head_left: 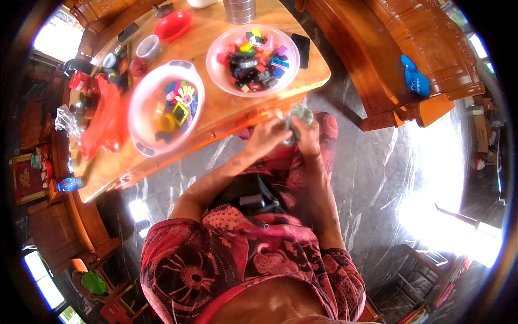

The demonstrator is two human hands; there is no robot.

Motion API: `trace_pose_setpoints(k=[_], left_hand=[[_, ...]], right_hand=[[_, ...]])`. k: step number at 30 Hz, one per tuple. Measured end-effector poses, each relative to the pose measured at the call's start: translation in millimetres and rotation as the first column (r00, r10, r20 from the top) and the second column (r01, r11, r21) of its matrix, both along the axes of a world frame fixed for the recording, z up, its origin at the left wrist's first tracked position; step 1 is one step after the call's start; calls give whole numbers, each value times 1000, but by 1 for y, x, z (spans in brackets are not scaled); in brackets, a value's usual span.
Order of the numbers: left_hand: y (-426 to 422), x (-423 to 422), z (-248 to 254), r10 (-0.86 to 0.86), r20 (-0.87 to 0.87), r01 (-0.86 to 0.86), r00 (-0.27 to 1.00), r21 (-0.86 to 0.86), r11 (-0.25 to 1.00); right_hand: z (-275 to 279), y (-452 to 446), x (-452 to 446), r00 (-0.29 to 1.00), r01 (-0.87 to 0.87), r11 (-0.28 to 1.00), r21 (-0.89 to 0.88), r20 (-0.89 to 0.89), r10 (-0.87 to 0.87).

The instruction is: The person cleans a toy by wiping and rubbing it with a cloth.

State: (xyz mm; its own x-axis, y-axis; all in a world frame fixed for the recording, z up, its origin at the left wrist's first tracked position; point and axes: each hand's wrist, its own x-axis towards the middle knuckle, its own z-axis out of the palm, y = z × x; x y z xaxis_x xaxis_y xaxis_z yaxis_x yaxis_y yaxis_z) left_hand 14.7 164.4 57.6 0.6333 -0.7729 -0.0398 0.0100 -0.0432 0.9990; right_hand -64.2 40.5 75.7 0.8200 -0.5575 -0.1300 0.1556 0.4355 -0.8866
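Grey marbled floor (364, 178) spreads open right of the wooden table (237, 108). Off the table's near edge, the right hand (308, 134) closes around a crumpled grey-green cloth (298, 115); the left hand (268, 133) curls beside it, its grip unclear. Blur hides the cloth's long axis and direction.

Bag (102, 121) — red (translucent); shirt (253, 243) — pink, black, patterned.

Floor (372, 162): grey, burnt out to white glare at right, small bright patches at left
Windows (59, 36): blown out, daylight entering from the sides
Table (197, 53): warmly lit, glossy
Left hand (268, 134), right hand (308, 135), green thing (300, 115): motion-blurred
Rim of view: fisheye-bent, dark, colour-fringed
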Motion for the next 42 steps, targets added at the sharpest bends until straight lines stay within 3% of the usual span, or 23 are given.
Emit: trace_pose_setpoints(k=[1, 3, 4, 5, 7, 11, 18, 21, 26, 33, 36, 38, 40, 42], left_hand=[[0, 1, -2, 0, 1, 0, 1000, -1, 1000], [0, 3, -1, 27, -241, -31, 970, -12, 999], [2, 4, 0, 27, -241, -31, 970, -13, 999], [5, 4, 9, 22, -415, -71, 909, -103, 992], [3, 3, 14, 37, -648, -225, 761, -209, 952], [10, 17, -4, -5, -736, -256, 677, -242, 936], [7, 13, 7, 25, -808, -317, 589, -202, 927], [8, 14, 7, -36, -764, -198, 644, -211, 957], [7, 13, 6, -180, -739, -43, 649, -272, 961], [5, 8, 1, -215, -692, -16, 689, -311, 950], [3, 6, 8, -133, -647, -86, 751, -295, 952], [4, 7, 15, 54, -714, -282, 698, -204, 938], [9, 17, 4, 8, -699, -241, 715, -235, 942], [8, 20, 1, 49, -717, -346, 696, -275, 897]], right_hand=[[-2, 0, 0, 1000, -7, 1000, -20, -10, 7], [3, 3, 1, 1000, -7, 1000, -8, 10, 7], [5, 4, 1, 1000, -6, 1000, 4, 29, 5], [6, 3, -1, 1000, -5, 1000, 3, 29, 5], [7, -2, -5, 982, -191, 980, 59, 2, 191], [3, 0, -1, 929, -369, 925, -91, -23, 369], [8, -1, 0, 921, -389, 896, -216, -90, 378], [3, -4, -1, 934, -357, 929, -98, -53, 353], [-8, -3, 0, 993, -119, 993, -4, 25, 119], [-3, -4, 1, 995, -93, 991, 96, 34, 90], [-3, -3, 3, 996, -93, 994, 62, 16, 92], [3, 0, 1, 993, -78, 996, 34, 87, 75], [6, 4, 0, 995, -69, 998, -10, 66, 69], [3, 4, -1, 997, -55, 997, -53, 42, 58]])
